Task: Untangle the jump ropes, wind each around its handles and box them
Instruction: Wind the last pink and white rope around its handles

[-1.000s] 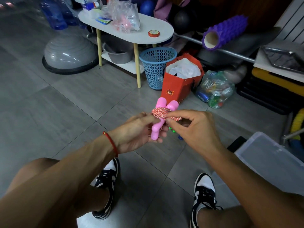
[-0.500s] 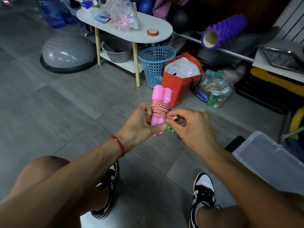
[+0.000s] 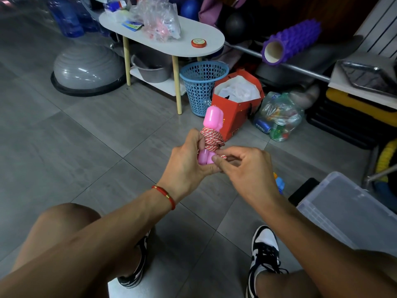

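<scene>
Grey tiles make up the floor [image 3: 64,134], and at the upper left of the frame a grey half-dome balance trainer [image 3: 87,68] sits on it. Just right of that stands a white oval worktop [image 3: 171,43] on pale legs, carrying crumpled clear plastic bags [image 3: 160,20] and a small round red tin [image 3: 198,43]; a blue mesh basket [image 3: 203,82] stands beside its right leg, and a red paper bag [image 3: 236,108] is next to the basket. At the centre of the frame the left hand [image 3: 187,166], with a red cord bracelet [image 3: 164,195] on its wrist, grips the pink handles [image 3: 212,116] upright, its fingers curled round their lower part. A red-and-white rope [image 3: 211,137] is coiled tightly round the middle of the paired handles. The right hand [image 3: 247,171] meets them from the right, thumb and forefinger pinching the loose end of the rope just beside the lowest coil. Further right, a purple foam roller [image 3: 290,41] lies at the upper right, and a clear plastic box [image 3: 352,209] rests on the floor at the right edge, well apart from the hands. Two black-and-white sneakers [image 3: 264,254] show along the bottom.
</scene>
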A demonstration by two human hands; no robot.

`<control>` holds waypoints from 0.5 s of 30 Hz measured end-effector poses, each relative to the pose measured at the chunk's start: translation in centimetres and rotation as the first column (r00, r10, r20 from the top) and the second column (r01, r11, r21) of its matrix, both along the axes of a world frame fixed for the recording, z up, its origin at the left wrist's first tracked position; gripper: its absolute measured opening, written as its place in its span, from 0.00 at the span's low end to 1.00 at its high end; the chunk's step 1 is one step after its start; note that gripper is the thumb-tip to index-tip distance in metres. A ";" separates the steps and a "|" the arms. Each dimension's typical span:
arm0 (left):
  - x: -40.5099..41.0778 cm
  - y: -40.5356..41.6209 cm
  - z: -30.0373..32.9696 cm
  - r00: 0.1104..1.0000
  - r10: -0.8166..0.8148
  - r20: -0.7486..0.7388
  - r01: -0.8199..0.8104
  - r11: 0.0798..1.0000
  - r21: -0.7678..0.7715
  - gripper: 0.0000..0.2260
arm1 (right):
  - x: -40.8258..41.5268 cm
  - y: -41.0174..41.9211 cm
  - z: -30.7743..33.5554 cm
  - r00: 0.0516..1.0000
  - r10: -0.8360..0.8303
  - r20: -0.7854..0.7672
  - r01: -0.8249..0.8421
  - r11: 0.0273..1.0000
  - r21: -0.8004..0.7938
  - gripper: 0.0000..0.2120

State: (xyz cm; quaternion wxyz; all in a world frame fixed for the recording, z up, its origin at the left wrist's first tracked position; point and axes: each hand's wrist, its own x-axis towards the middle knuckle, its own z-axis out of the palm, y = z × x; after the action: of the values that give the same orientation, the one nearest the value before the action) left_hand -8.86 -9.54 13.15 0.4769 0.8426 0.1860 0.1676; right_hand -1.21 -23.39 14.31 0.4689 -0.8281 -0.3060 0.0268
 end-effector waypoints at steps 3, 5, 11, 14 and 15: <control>0.0 0.1 -0.2 0.999 -0.042 -0.006 0.042 0.995 -0.087 0.21 | 0.0 0.0 -0.4 0.999 -0.051 -0.013 0.051 0.998 0.048 0.04; 0.1 0.3 -0.3 0.999 -0.049 -0.008 0.047 0.983 -0.179 0.17 | 0.1 0.1 -0.6 0.998 -0.067 -0.005 0.067 0.996 0.063 0.04; -0.1 0.3 0.2 0.997 0.024 -0.067 -0.033 0.991 -0.128 0.17 | -0.2 0.8 -1.5 0.989 -0.070 0.127 0.065 0.997 0.048 0.10; -0.1 0.9 0.8 0.997 0.014 -0.077 -0.031 0.974 -0.225 0.18 | 0.2 0.7 -1.2 0.996 -0.084 -0.017 0.085 0.990 0.112 0.09; -0.2 1.0 1.2 0.998 0.005 -0.064 -0.022 0.962 -0.273 0.18 | 0.3 0.6 -1.0 0.995 -0.079 -0.068 0.089 0.985 0.146 0.08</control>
State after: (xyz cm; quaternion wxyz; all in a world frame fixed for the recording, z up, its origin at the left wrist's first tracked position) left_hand -9.07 -8.50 14.31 0.5813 0.7723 0.2280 0.1169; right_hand -0.89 -22.80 13.27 0.5394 -0.8017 -0.2573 0.0097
